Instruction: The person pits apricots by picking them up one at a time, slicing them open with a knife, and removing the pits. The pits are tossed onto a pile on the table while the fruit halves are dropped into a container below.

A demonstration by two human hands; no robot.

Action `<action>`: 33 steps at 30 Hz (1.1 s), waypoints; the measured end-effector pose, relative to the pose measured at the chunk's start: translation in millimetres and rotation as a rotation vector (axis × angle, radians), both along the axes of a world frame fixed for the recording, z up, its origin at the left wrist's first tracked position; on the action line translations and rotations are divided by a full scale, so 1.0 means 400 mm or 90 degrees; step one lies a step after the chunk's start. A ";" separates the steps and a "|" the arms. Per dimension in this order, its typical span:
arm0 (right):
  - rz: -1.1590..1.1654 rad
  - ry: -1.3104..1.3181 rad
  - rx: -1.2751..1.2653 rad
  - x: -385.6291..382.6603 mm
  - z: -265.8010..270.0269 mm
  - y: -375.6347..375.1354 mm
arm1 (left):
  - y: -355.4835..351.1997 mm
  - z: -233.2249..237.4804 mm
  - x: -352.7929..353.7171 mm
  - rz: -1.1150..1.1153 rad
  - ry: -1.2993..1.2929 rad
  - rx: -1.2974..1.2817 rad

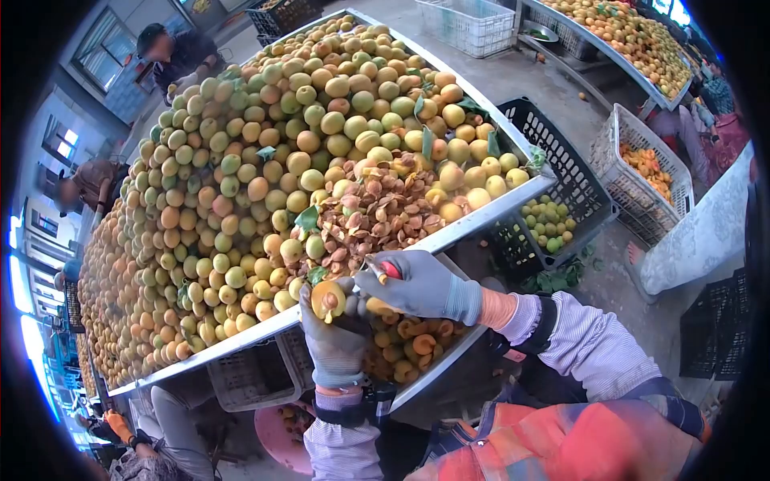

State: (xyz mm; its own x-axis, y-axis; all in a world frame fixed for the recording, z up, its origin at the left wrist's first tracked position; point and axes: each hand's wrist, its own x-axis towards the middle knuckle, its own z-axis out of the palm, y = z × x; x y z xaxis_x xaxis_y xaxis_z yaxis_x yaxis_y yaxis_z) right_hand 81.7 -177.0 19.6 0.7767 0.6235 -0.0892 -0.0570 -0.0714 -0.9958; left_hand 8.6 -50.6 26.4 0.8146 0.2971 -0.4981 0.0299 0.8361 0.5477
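My left hand point(335, 346), in a grey glove, is closed around an apricot point(327, 300) whose cut face with the brown stone turns up toward me. My right hand point(421, 282), gloved too, grips a small red-handled tool point(391, 269); its working end is too small to make out. Just beyond both hands lies a heap of brown apricot stones point(381, 212) on the table's near edge. Whole yellow-green apricots point(241, 172) cover the rest of the table. Below my hands, a container holds apricot halves point(409, 350), partly hidden by my wrists.
A white metal rim point(473, 220) edges the table. On the right stand a black crate point(573, 164) with green fruit and a white crate point(682, 180) with orange pieces. A pink basin point(277, 439) sits low at left. Other people work around the tables.
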 end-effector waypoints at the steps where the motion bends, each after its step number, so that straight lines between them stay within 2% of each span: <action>1: 0.040 -0.150 -0.101 0.000 0.011 -0.009 | -0.012 0.012 0.004 0.075 0.036 0.058; 3: 0.008 -0.163 -0.094 0.000 0.019 -0.008 | 0.021 -0.033 0.003 0.093 0.015 0.035; 5: -0.076 0.117 0.116 0.007 0.020 -0.006 | 0.058 -0.070 -0.010 -0.034 -0.118 -0.029; 7: -0.047 0.202 0.202 0.033 0.046 -0.032 | 0.032 -0.042 -0.014 -0.045 -0.113 -0.029; 10: -0.087 0.284 0.284 0.043 0.060 -0.033 | -0.004 -0.015 -0.011 -0.068 0.012 -0.005; 15: -0.080 0.343 0.420 0.027 0.083 -0.034 | -0.029 -0.069 -0.028 -0.154 0.019 -0.081; 17: -0.119 -0.201 0.520 0.021 0.003 0.006 | -0.053 -0.098 -0.044 -0.132 0.061 0.087; 18: -0.010 -0.170 0.504 0.030 -0.005 -0.015 | -0.082 -0.048 -0.041 -0.230 0.064 0.150; 19: -0.064 -0.242 0.498 0.024 0.021 -0.003 | -0.085 -0.054 -0.043 -0.230 0.065 0.144; 21: -0.126 0.232 0.476 0.001 0.116 -0.011 | -0.084 -0.065 -0.051 -0.295 0.055 -0.030; 22: -0.125 0.234 0.473 0.001 0.114 -0.009 | -0.090 -0.059 -0.054 -0.327 0.052 0.102; 23: -0.102 0.219 0.422 0.001 0.110 -0.007 | -0.088 -0.053 -0.056 -0.326 0.052 0.099; 25: -0.077 0.206 0.368 -0.001 0.090 0.001 | -0.080 -0.048 -0.062 -0.338 0.035 -0.194; 27: -0.063 -0.001 0.407 -0.001 0.067 0.015 | -0.073 -0.061 -0.074 -0.338 0.011 -0.225; 29: -0.034 0.051 0.356 0.001 0.087 0.004 | -0.079 -0.056 -0.083 -0.369 -0.051 -0.014; 30: 0.017 0.074 0.308 -0.002 0.102 -0.004 | -0.084 -0.060 -0.089 -0.366 -0.051 -0.014; 31: 0.066 0.096 0.260 -0.003 0.110 -0.008 | -0.089 -0.067 -0.096 -0.378 -0.147 0.311; 32: 0.072 0.021 0.252 -0.002 0.113 -0.008 | -0.092 -0.075 -0.101 -0.373 -0.240 0.638; 33: 0.073 0.021 0.252 -0.007 0.101 0.000 | -0.080 -0.084 -0.097 -0.372 -0.240 0.637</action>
